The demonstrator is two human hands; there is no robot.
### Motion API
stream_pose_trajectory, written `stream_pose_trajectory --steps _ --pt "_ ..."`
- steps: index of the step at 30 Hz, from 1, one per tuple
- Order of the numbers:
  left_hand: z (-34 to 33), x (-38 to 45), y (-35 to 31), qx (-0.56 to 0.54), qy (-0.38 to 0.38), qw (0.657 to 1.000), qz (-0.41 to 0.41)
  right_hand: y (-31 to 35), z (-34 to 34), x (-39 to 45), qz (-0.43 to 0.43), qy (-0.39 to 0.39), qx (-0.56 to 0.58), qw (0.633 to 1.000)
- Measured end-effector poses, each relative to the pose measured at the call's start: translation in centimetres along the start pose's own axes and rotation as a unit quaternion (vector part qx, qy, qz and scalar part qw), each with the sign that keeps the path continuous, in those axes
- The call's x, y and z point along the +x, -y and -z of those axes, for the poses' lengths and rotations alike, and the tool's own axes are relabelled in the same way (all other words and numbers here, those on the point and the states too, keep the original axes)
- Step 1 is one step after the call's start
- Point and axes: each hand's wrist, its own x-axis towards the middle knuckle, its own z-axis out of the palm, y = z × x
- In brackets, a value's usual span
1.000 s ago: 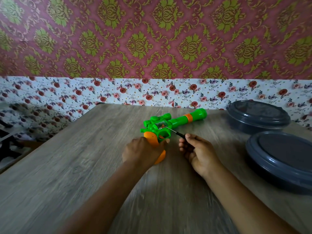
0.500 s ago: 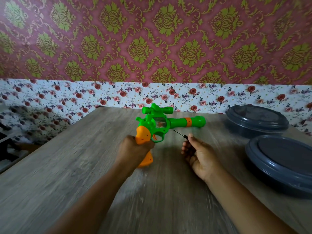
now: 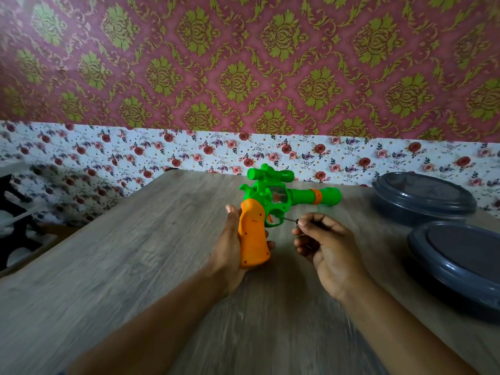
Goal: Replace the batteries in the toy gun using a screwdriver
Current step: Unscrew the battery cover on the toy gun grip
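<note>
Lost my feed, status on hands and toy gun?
Left hand grips toy gun by its handle. Right hand holds screwdriver. Nothing in the way.

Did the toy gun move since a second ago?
Yes. The toy gun was lying by the table; now the left hand holds it upright, scope on top.

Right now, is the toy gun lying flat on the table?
No, the left hand holds the toy gun upright by its orange grip.

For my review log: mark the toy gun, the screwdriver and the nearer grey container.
toy gun (image 3: 254, 234): head view, orange grip.
screwdriver (image 3: 290, 220): head view, thin shaft.
nearer grey container (image 3: 460, 255): head view, lid.
</note>
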Motion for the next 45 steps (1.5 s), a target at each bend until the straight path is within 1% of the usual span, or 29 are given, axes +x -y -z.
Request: stream_pose_trajectory --steps 4,8,10,13,16,19,22,25,30,36,42,45 --pt "0.0 0.1 0.0 0.029 0.027 0.998 -0.041 0.2 -0.8 -0.5 0.020 0.032 0.017 0.999" --pt "0.4 0.5 0.3 0.082 0.040 0.993 -0.074 0.0 -1.5 -1.2 0.045 0.061 0.002 0.997" --pt "0.5 0.5 0.4 0.097 0.043 0.991 -0.087 -0.2 -1.7 -1.4 0.083 0.050 -0.043 0.994" --pt "0.4 0.4 0.5 0.098 0.048 0.990 -0.091 -0.8 -1.8 -1.5 0.173 0.041 -0.168 0.970" --pt "0.4 0.4 0.5 0.109 0.051 0.988 -0.096 -1.2 -1.8 -1.5 0.208 0.044 -0.214 0.953" --pt "0.4 0.3 0.5 0.108 0.043 0.988 -0.098 -1.2 -1.8 -1.4 0.206 0.051 -0.218 0.953" --pt "0.4 0.2 0.5 0.121 0.047 0.985 -0.111 -1.1 -1.8 -1.5 0.194 0.069 -0.197 0.959" --pt "0.2 0.3 0.6 0.121 0.037 0.984 -0.126 -1.1 -1.9 -1.7 0.199 0.082 -0.205 0.955" --pt "-0.2 0.0 0.5 0.103 0.026 0.986 -0.125 -1.1 -1.8 -1.7 0.204 0.074 -0.216 0.952" --pt "-0.4 -0.1 0.6 0.088 0.012 0.990 -0.112 -1.2 -1.8 -1.6 0.226 0.056 -0.259 0.937" --pt "-0.5 -0.2 0.5 0.094 0.019 0.990 -0.107 -1.3 -1.5 -1.1 0.228 0.061 -0.330 0.914" --pt "-0.4 -0.2 0.6 0.117 0.022 0.985 -0.122 -1.1 -1.7 -1.3 0.264 0.071 -0.390 0.880"
